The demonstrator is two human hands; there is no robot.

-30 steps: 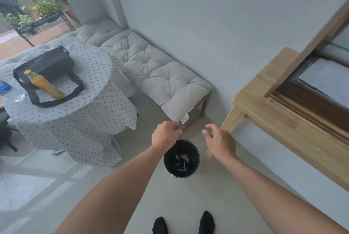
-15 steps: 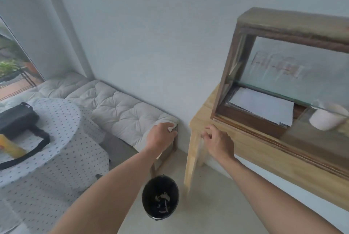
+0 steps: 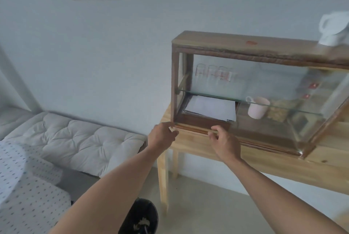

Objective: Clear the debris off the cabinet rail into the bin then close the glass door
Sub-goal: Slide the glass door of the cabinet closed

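The wooden glass cabinet (image 3: 245, 48) stands on a light wooden table (image 3: 264, 160). Its bottom rail (image 3: 194, 129) runs along the front. The sliding glass door (image 3: 283, 90) covers the right part, and the left part is open onto a stack of white paper (image 3: 209, 108). My left hand (image 3: 162, 136) touches the rail's left end with loosely curled fingers. My right hand (image 3: 223, 142) is at the rail further right, thumb and fingers apart, holding nothing I can see. Blur hides any debris on the rail. The black bin (image 3: 138, 216) sits on the floor below, with pale scraps inside.
A pink mug (image 3: 257, 107) and glasses (image 3: 213, 73) sit inside the cabinet, and a white kettle (image 3: 334, 26) stands on top. A cushioned bench (image 3: 75, 139) runs along the wall at left. A dotted tablecloth (image 3: 22, 196) is at lower left.
My view has swung up from the bin to the cabinet. Both hands rose from above the bin to the cabinet's bottom rail.
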